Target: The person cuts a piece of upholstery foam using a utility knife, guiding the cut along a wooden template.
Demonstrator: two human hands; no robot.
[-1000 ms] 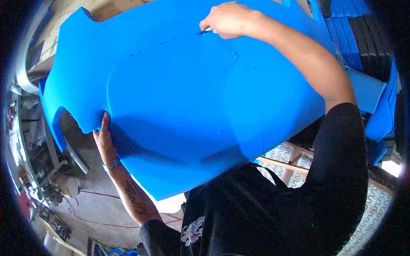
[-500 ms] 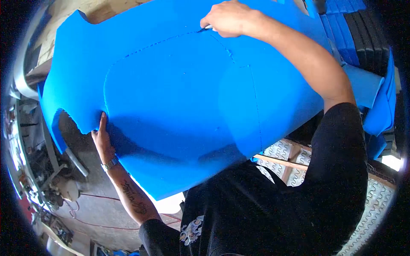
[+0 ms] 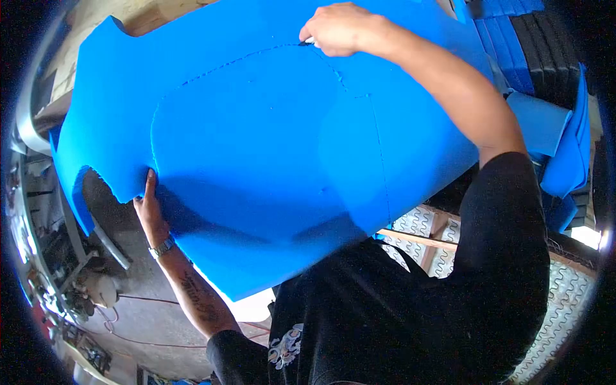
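A big blue foam sheet (image 3: 256,147) spreads across the middle, with a curved cut line over its upper part and a fainter line down its right side. My right hand (image 3: 337,31) is closed around a small utility knife (image 3: 310,40), mostly hidden by the fingers. Its dark tip meets the foam where the curved line and the right line come close together. At the sheet's notched lower left edge, my left hand (image 3: 151,208) grips the foam, thumb on top and fingers underneath out of sight.
More blue foam pieces (image 3: 564,151) and dark ribbed padding (image 3: 548,54) lie at right. Below them, a wooden frame with zigzag springs (image 3: 552,301) stands near my body. A red hose (image 3: 147,343) runs over the floor at lower left, near cluttered equipment.
The view has shifted slightly, so the sheet appears a little further left. My right hand and the knife have crept a bit rightward along the foam. My left hand keeps its grip.
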